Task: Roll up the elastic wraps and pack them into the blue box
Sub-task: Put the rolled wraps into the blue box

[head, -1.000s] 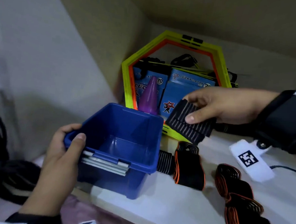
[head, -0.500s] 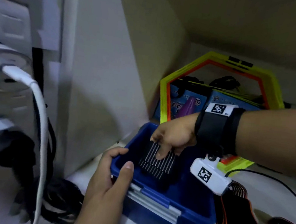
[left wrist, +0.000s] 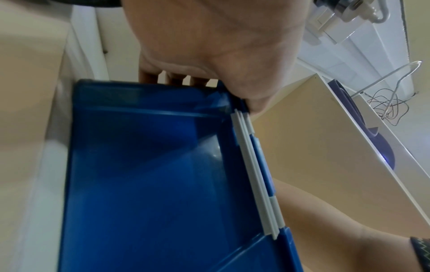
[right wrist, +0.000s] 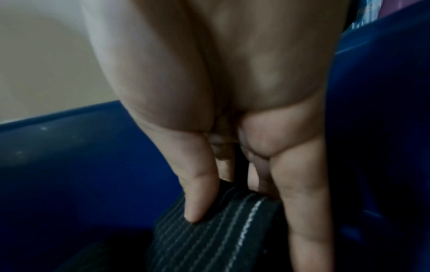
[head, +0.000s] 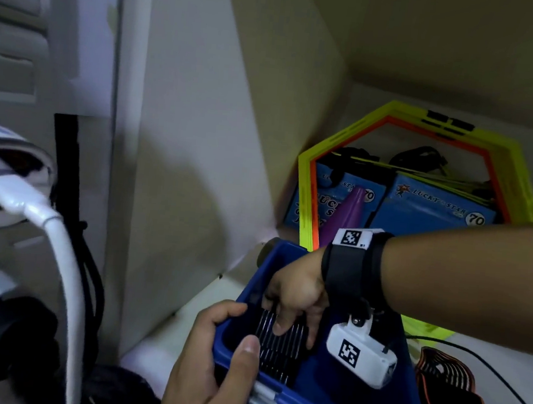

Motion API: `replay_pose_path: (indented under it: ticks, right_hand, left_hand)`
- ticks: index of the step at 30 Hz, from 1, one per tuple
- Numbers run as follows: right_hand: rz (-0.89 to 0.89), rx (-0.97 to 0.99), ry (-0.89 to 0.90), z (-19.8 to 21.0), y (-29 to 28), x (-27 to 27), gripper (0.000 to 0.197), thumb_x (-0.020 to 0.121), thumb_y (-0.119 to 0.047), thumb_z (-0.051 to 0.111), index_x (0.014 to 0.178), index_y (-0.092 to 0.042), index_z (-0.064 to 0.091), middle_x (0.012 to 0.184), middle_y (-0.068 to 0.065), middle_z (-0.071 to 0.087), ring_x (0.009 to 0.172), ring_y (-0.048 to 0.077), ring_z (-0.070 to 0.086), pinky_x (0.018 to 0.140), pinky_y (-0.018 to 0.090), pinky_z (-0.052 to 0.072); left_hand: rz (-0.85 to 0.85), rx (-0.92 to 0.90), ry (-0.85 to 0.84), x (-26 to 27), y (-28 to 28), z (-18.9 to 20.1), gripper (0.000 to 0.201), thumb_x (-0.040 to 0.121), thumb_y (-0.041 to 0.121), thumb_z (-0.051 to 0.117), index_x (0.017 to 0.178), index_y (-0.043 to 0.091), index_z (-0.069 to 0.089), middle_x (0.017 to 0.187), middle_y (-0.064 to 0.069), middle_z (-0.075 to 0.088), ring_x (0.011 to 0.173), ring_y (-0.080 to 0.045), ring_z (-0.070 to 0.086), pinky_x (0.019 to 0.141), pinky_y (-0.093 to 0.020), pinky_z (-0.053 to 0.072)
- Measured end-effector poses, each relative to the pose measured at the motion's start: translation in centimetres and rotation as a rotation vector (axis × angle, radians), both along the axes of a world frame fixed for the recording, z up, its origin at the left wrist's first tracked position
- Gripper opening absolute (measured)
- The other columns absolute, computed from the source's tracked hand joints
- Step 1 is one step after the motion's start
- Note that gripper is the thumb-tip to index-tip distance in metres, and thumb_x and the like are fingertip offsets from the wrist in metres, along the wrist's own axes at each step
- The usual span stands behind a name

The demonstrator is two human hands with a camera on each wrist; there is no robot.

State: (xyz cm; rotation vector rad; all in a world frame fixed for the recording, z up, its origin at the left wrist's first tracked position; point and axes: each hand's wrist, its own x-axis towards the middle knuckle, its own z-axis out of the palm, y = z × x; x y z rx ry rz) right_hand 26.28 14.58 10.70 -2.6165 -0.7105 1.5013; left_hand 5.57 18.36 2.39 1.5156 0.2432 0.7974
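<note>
The blue box (head: 316,382) stands tilted at the shelf's front edge. My left hand (head: 240,326) grips its left rim, thumb inside and fingers outside; the left wrist view shows the hand (left wrist: 216,92) on the box's corner (left wrist: 151,184). My right hand (head: 294,335) reaches down into the box and pinches a rolled black wrap with thin pale stripes (head: 277,349) between thumb and fingers. In the right wrist view the hand (right wrist: 251,211) holds the wrap (right wrist: 209,239) low against the blue wall (right wrist: 69,165). Black wraps with orange edges (head: 447,375) lie on the shelf right of the box.
A yellow and orange hexagon frame (head: 305,192), blue cartons (head: 433,211) and a purple cone (head: 345,216) stand behind the box. A beige side wall (head: 197,162) closes the left. A white cable (head: 67,264) and black cords (head: 88,282) hang at far left.
My right hand carried the striped wrap from above the shelf leftward and down into the blue box, now lower inside. My left hand kept its grip on the rim.
</note>
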Motion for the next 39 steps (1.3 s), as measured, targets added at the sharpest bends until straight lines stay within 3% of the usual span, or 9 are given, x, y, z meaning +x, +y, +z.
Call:
replay_pose_path:
  ticks: [7, 11, 18, 21, 24, 28, 33, 37, 39]
  right_hand:
    - [0.073, 0.005, -0.072, -0.9, 0.3, 0.4, 0.022, 0.091, -0.004, 0.068, 0.112, -0.009, 0.061, 0.09, 0.003, 0.066, 0.1, 0.025, 0.061, 0.093, 0.043, 0.053]
    - [0.07, 0.058, -0.097, -1.5, 0.3, 0.4, 0.018, 0.086, -0.004, 0.074, 0.102, -0.008, 0.067, 0.08, 0.001, 0.07, 0.089, 0.022, 0.066, 0.086, 0.035, 0.056]
    - [0.235, 0.019, -0.287, -0.5, 0.5, -0.2, 0.037, 0.079, -0.021, 0.084, 0.107, 0.0, 0.07, 0.085, 0.011, 0.072, 0.075, 0.021, 0.064, 0.065, 0.032, 0.056]
    - [0.234, 0.088, -0.407, 1.8, -0.5, -0.6, 0.039, 0.08, -0.021, 0.083, 0.109, 0.0, 0.069, 0.064, 0.001, 0.066, 0.065, 0.018, 0.062, 0.058, 0.029, 0.053]
    - [0.139, 0.236, -0.452, 5.9, -2.8, -0.8, 0.038, 0.084, -0.019, 0.079, 0.112, 0.004, 0.067, 0.076, 0.006, 0.066, 0.074, 0.022, 0.064, 0.072, 0.039, 0.06]
    - [0.028, 0.386, -0.486, 11.1, -7.8, -0.8, 0.037, 0.087, -0.015, 0.074, 0.116, 0.005, 0.064, 0.092, 0.014, 0.067, 0.08, 0.027, 0.064, 0.079, 0.042, 0.057]
    - [-0.097, 0.404, -0.569, 12.5, -14.9, -0.4, 0.009, 0.091, -0.003, 0.064, 0.1, -0.003, 0.065, 0.081, 0.013, 0.066, 0.07, 0.023, 0.064, 0.078, 0.04, 0.058]
    - [-0.151, 0.242, -0.518, 9.6, -19.1, 0.6, 0.014, 0.087, 0.007, 0.065, 0.092, -0.006, 0.063, 0.077, 0.015, 0.065, 0.068, 0.024, 0.063, 0.072, 0.038, 0.057]
    - [-0.116, 0.146, -0.483, 7.7, -20.1, 0.8, 0.014, 0.086, -0.003, 0.072, 0.097, -0.009, 0.066, 0.082, 0.009, 0.068, 0.076, 0.023, 0.066, 0.074, 0.036, 0.054]
  left_hand:
    - [0.01, 0.018, -0.053, 0.1, 0.0, -0.4, 0.051, 0.063, 0.058, 0.055, 0.111, 0.042, 0.061, 0.091, 0.012, 0.074, 0.077, -0.007, 0.068, 0.066, -0.007, 0.046]
    - [-0.001, 0.021, -0.011, -0.1, 0.2, -0.2, 0.039, 0.071, 0.047, 0.059, 0.11, 0.048, 0.057, 0.091, 0.019, 0.072, 0.077, -0.004, 0.067, 0.065, -0.006, 0.045]
    - [0.005, -0.007, -0.019, -0.4, -0.1, 0.0, 0.038, 0.076, 0.043, 0.057, 0.113, 0.047, 0.058, 0.089, 0.022, 0.07, 0.077, -0.001, 0.066, 0.062, -0.004, 0.044]
    - [0.029, 0.002, -0.061, -0.2, 0.1, -0.4, 0.043, 0.071, 0.057, 0.057, 0.113, 0.048, 0.06, 0.095, 0.024, 0.07, 0.08, 0.003, 0.066, 0.064, -0.003, 0.044]
    - [0.049, 0.019, -0.084, 0.4, 0.2, -1.1, 0.035, 0.077, 0.058, 0.059, 0.11, 0.047, 0.061, 0.097, 0.025, 0.071, 0.08, 0.005, 0.065, 0.071, -0.006, 0.046]
    - [0.046, 0.074, -0.077, 1.0, 0.6, -1.9, 0.021, 0.1, 0.017, 0.056, 0.106, 0.037, 0.061, 0.093, 0.028, 0.069, 0.078, 0.012, 0.061, 0.073, -0.001, 0.044]
    - [0.074, 0.092, -0.109, 1.6, 1.1, -2.3, 0.016, 0.097, 0.03, 0.057, 0.109, 0.039, 0.061, 0.099, 0.017, 0.069, 0.083, 0.0, 0.062, 0.075, -0.014, 0.049]
    - [0.044, 0.069, -0.105, 1.4, 1.0, -2.0, 0.016, 0.104, 0.021, 0.051, 0.116, 0.029, 0.058, 0.107, -0.002, 0.065, 0.084, -0.006, 0.062, 0.069, -0.014, 0.051]
    - [0.032, 0.069, -0.101, 1.1, 0.8, -1.6, 0.02, 0.096, 0.04, 0.055, 0.114, 0.033, 0.059, 0.111, -0.005, 0.066, 0.091, -0.016, 0.063, 0.078, -0.026, 0.054]
